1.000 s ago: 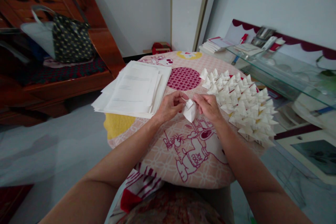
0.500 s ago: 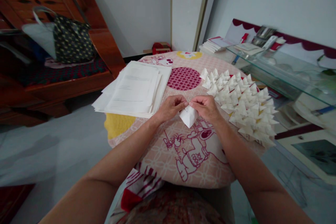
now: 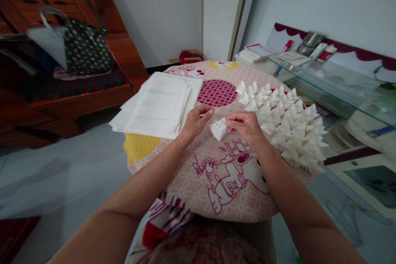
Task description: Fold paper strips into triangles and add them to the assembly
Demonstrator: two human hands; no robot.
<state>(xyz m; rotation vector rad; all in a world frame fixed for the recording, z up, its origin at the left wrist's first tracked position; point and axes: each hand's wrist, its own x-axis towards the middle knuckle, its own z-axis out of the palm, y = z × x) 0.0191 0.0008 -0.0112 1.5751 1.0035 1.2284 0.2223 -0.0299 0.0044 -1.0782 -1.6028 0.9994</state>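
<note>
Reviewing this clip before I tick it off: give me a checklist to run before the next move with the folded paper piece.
1. The folded paper piece is pinched in the right hand, grip at the fingertips: ok.
2. The left hand is off the piece, open: ok.
3. Piece apart from the pile of folded pieces: ok.
4. The sheet stack lies fully on the table: not ok, its left corner overhangs.
5. Piece's folds all creased flat: cannot tell.

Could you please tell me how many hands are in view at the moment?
2. The left hand is open beside the stack of sheets; the right hand pinches a folded paper piece just left of the cluster of folded triangles. No other hand shows.
</note>
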